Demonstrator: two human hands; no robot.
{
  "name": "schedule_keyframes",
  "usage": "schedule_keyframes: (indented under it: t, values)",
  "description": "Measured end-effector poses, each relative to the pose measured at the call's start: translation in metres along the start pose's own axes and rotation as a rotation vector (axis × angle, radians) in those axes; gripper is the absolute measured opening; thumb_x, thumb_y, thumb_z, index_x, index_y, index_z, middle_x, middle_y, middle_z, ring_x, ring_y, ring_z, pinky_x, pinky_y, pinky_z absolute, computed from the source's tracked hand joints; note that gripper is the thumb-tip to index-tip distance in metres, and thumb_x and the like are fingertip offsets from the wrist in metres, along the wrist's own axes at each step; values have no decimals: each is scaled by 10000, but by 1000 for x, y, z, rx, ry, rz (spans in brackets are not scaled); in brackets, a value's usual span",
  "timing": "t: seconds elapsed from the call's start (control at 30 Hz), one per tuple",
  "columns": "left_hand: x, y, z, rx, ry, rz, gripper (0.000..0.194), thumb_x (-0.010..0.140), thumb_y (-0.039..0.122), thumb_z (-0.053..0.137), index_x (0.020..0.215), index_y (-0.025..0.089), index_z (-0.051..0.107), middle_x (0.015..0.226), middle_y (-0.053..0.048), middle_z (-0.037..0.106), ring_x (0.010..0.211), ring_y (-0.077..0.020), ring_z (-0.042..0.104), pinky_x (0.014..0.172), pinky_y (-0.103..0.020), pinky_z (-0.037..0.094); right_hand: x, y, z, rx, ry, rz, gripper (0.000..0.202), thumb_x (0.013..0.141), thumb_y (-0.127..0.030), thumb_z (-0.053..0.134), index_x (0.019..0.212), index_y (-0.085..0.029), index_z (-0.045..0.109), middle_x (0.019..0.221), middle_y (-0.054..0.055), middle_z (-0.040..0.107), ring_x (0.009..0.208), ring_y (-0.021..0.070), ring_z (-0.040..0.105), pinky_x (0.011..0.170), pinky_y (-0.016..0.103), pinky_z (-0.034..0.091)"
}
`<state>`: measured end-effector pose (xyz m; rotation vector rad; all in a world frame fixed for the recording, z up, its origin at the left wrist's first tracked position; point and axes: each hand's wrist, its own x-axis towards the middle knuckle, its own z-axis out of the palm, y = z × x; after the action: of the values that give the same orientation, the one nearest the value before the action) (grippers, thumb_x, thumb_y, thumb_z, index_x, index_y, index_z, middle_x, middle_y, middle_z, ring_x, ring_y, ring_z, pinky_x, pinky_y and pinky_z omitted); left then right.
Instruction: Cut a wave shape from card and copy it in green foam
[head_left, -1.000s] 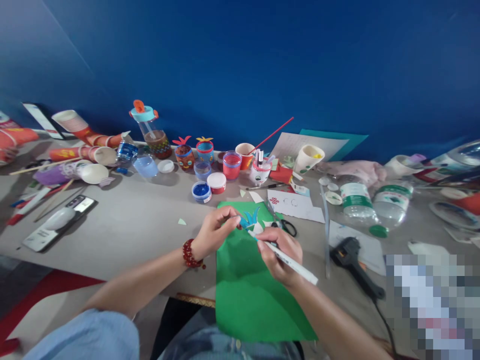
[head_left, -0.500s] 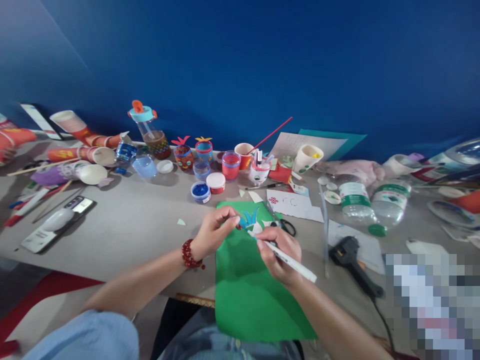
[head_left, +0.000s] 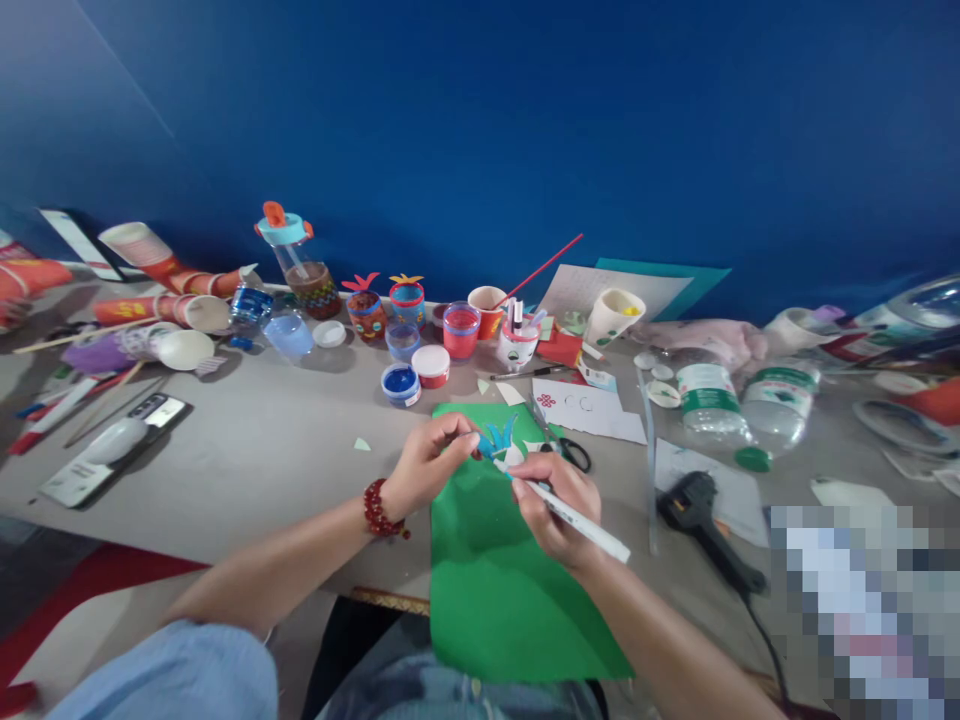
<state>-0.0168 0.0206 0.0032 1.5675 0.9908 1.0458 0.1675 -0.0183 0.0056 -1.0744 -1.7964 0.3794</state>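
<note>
Dark blue smooth wall at back. Grey flat tabletop below it, cluttered along the rear and sides. Bright green rectangular sheet on it, near end by the person's body. Black plastic glue gun with cord, right of the sheet. Clear drinking bottle with turquoise lid, back left, brown liquid inside.

Left hand: grip pinched on an edge of the cutout, thumb against fingers; dark red beaded bracelet at the wrist. Right hand: grip closed round a white slim marker, pen-style, tip aimed left. White torn-edged paper with red emblem, beyond the right hand. Black-handled metal scissors just past that hand, partly hidden. Round plastic jar of blue paint, beyond the left hand. Blue spiky paper cutout: between the hands, above the sheet's far part, points up. Marker tip right by its lower edge; contact, can't tell. Pale green triangular scrap, left of the left hand.
</note>
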Motion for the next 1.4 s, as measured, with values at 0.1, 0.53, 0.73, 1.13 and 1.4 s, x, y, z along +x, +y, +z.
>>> schedule_keyframes:
  t: [0.1,0.53,0.73,1.13,1.4]
  values:
    - [0,0,0,-2,-4,2,260,878,346,503,725,147,572,740,-38,620,697,-138,550,677,-249,425,0,1,0,1,17,-18,74,800,-208,512,779,-207,583,565,-26,586,452,115,543,478,233,443]
    - [0,0,0,3,2,7,262,877,341,509,721,144,581,751,-44,624,712,-144,555,686,-260,425,0,5,1,20,31,-33,64,795,-181,517,792,-203,576,558,-33,576,446,107,540,471,223,436]
    - [1,1,0,-9,-4,1,271,875,355,510,719,143,578,750,-45,626,710,-146,561,690,-263,429,-2,4,1,19,44,7,71,803,-182,516,795,-199,584,578,-24,584,484,116,562,501,231,450]
    - [0,1,0,5,-1,1,259,877,343,508,722,149,578,757,-46,624,713,-145,558,687,-258,428,-1,9,2,9,49,-41,65,788,-180,521,789,-205,581,531,-42,565,426,108,537,473,225,440]
    - [0,-1,0,-3,-4,1,256,879,342,505,725,149,572,749,-39,620,703,-141,553,682,-257,425,0,3,2,-12,36,-16,66,796,-189,519,789,-204,583,566,-31,593,456,110,558,489,223,452]
